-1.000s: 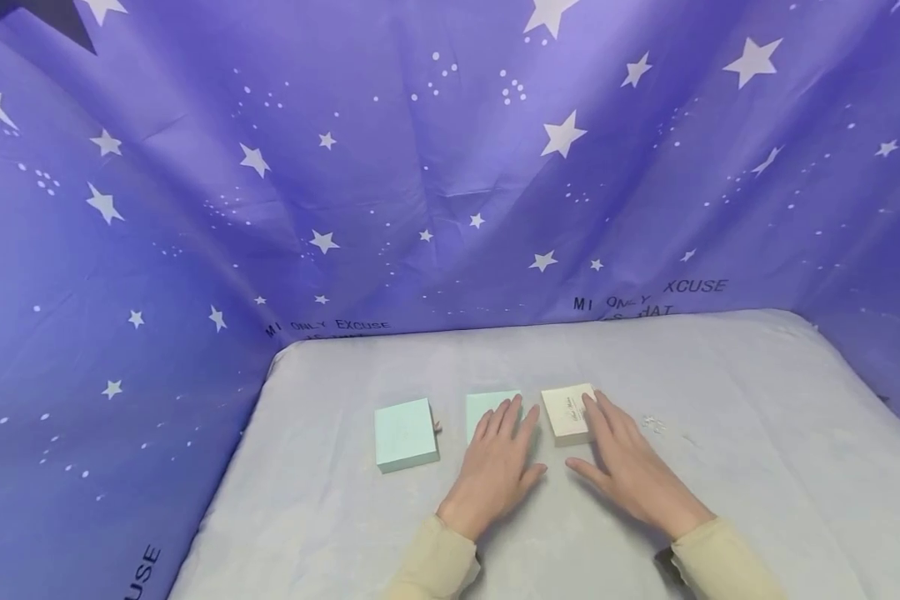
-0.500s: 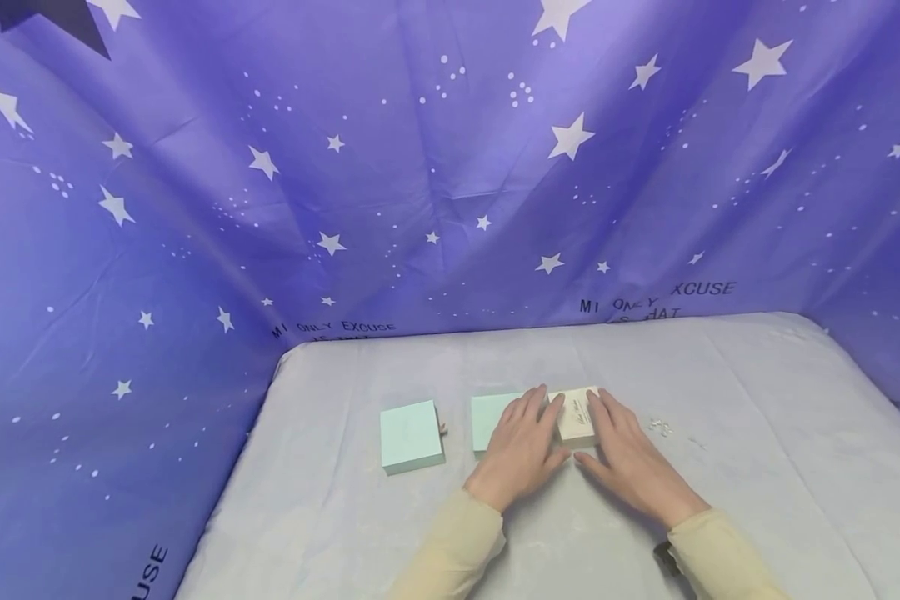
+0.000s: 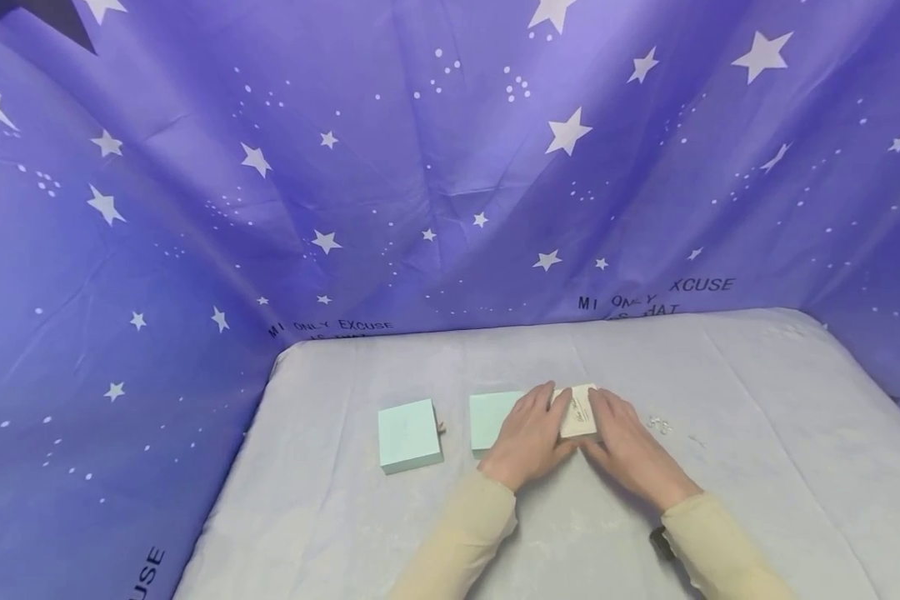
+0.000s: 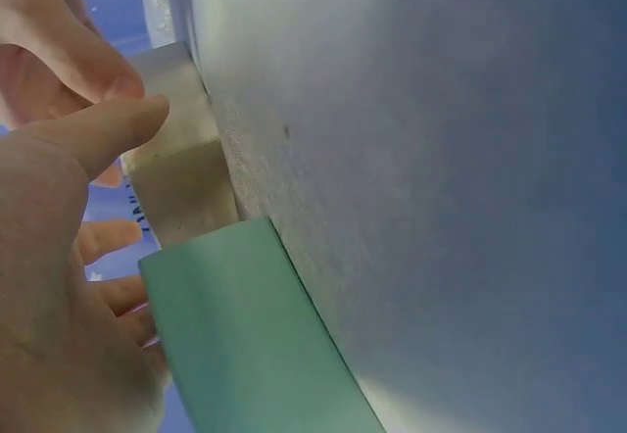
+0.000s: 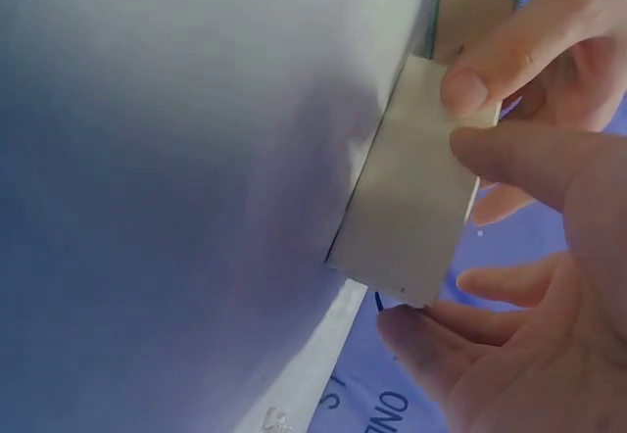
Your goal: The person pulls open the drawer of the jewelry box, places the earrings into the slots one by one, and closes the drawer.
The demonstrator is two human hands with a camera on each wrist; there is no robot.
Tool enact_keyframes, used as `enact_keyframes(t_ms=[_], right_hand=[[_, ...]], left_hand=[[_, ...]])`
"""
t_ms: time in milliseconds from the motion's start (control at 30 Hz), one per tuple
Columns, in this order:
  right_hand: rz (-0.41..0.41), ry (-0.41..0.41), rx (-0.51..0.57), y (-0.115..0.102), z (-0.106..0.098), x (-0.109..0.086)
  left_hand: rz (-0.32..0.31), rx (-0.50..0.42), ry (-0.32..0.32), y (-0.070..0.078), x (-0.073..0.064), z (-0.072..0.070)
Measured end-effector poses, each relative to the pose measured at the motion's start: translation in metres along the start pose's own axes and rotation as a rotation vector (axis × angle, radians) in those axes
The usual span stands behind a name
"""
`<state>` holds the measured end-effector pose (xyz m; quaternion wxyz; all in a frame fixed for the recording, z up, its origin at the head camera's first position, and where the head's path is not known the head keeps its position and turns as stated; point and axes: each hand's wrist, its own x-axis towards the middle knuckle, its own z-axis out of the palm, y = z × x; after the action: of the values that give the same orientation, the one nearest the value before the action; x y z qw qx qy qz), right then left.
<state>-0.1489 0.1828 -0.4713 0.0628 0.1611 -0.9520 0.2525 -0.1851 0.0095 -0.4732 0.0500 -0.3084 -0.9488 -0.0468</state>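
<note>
A small cream box [image 3: 581, 410] with dark lettering on its lid lies between my two hands. My left hand [image 3: 528, 433] holds its left side, thumb on the near face. From the right, my right hand [image 3: 633, 450] grips it, its thumb also on that near face, as the right wrist view of the cream box [image 5: 407, 188] shows. The thumbs nearly meet there. Just left of my left hand sits a mint green box [image 3: 491, 417], partly covered by that hand; in the left wrist view this mint box [image 4: 245, 335] is beside the fingers.
Farther left lies another mint box [image 3: 408, 435] with a small ribbon tab on its right side. Several small shiny pieces [image 3: 660, 423] are scattered right of my right hand. A purple star-patterned curtain [image 3: 450, 167] stands behind the pale cloth-covered table [image 3: 330, 517].
My left hand has moved right, off the middle mint box and onto the cream box. Both hands have closed in on the cream box, and the thumbs have come together at its near face.
</note>
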Motion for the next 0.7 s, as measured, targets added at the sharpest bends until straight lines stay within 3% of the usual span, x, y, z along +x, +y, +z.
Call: enact_keyframes(t_ms=[167, 500, 700], right_hand=[[-0.006, 0.023, -0.02, -0.0005, 0.0017, 0.0042], [-0.047, 0.058, -0.067, 0.0047, 0.0035, 0.0021], [-0.067, 0.07, -0.102, 0.0059, 0.0008, 0.0046]], left_hand=[[-0.007, 0.021, -0.032, -0.0006, 0.0058, 0.0012], [-0.01, -0.094, -0.002, 0.0024, 0.0088, 0.0066], [-0.019, -0.101, 0.021, 0.003, 0.0108, 0.0053]])
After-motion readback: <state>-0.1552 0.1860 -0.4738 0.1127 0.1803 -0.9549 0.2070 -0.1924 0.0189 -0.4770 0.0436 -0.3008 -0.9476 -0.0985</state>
